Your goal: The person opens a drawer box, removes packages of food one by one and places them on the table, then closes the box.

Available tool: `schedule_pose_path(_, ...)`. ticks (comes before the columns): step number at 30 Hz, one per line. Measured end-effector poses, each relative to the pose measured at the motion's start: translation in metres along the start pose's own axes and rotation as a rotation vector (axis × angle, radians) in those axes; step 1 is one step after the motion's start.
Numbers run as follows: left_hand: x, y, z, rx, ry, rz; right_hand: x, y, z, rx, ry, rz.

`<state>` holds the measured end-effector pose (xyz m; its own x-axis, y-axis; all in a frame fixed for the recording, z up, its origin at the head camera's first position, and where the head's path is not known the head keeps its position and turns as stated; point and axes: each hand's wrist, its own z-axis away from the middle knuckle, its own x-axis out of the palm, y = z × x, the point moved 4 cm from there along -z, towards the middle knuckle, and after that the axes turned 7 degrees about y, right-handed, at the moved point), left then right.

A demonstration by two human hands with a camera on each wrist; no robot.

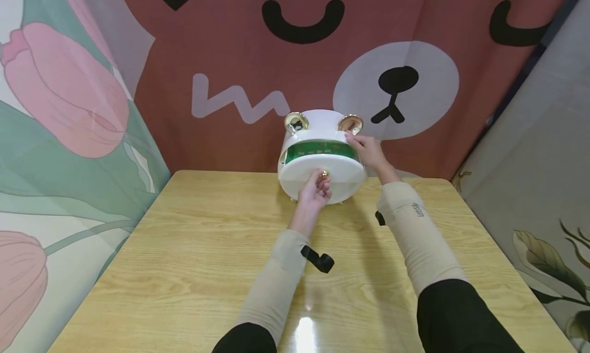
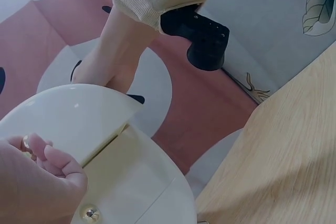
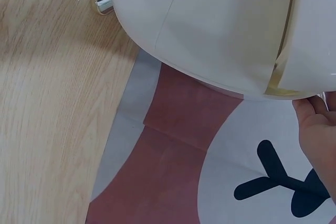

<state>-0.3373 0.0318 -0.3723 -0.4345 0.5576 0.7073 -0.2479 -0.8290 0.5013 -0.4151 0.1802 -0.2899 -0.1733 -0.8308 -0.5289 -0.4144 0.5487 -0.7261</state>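
A white rounded storage box [image 1: 318, 120] with two gold ring-shaped ears stands at the table's back edge. Its upper drawer [image 1: 295, 167] is pulled part way out, and something green [image 1: 322, 148] shows in the gap above its front. With thumb and fingers my left hand [image 1: 315, 191] pinches the gold knob [image 1: 325, 173] of that drawer. A second gold knob [image 2: 90, 213] sits lower on the front in the left wrist view. My right hand [image 1: 372, 152] holds the box's upper right side by the right ear [image 1: 350, 123]; its fingertips are partly hidden in the right wrist view.
The box stands on a wood-grain table [image 1: 221, 240]. Close behind it hangs a brown cloth [image 1: 221, 143] with a cartoon bear face. Floral cloths [image 1: 74, 179] flank the table on both sides. A black wrist camera [image 1: 318, 259] juts from the left sleeve.
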Motion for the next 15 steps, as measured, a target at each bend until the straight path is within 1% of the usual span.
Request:
schedule_pose_path(4, 0.000, 0.002, 0.009, -0.016, -0.017, 0.009, 0.000, 0.000, 0.001, 0.002, -0.022, -0.027)
schedule_pose_path(7, 0.000, 0.002, 0.012, -0.027, -0.025, 0.008, 0.000, 0.001, 0.001, 0.027, -0.021, -0.040)
schedule_pose_path(11, -0.001, 0.002, 0.015, -0.029, -0.010, -0.005, 0.001, 0.001, 0.001, 0.050, -0.012, -0.053)
schedule_pose_path(15, -0.003, 0.002, 0.017, -0.012, 0.000, -0.006, 0.001, 0.000, 0.001, 0.029, -0.015, -0.056)
